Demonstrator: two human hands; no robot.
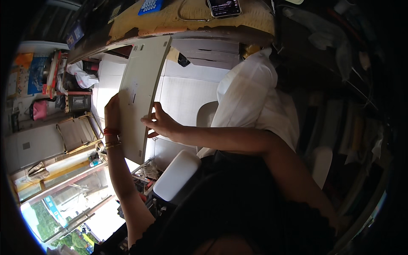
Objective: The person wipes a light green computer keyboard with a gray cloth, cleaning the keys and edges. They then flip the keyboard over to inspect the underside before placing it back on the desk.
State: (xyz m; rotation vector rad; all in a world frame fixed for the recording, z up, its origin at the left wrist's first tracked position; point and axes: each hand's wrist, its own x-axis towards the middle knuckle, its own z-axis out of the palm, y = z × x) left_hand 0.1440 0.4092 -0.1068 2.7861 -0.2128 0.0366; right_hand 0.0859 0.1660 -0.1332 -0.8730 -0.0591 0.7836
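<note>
A long, pale beige keyboard (pixel 138 91) is tilted up on edge in front of me, its underside toward my view. A label and small feet show on that underside; the keys are hidden. My left hand (pixel 111 114) grips its left long edge, with most of the fingers out of sight behind it. On the opposite edge, my right hand (pixel 163 122) pinches the keyboard between thumb and fingers. Red and gold bracelets (pixel 111 132) circle my left wrist. The keyboard's far end reaches the front edge of the worn wooden desk (pixel 204 30).
On the desk lie a phone (pixel 224 7), a blue calculator (pixel 150 6) and a cable (pixel 191 19). Grey drawers (pixel 208 53) stand beneath. A white chair armrest (pixel 177 175) is close below my hands. Shelves with bags and boxes (pixel 79 103) line the left side.
</note>
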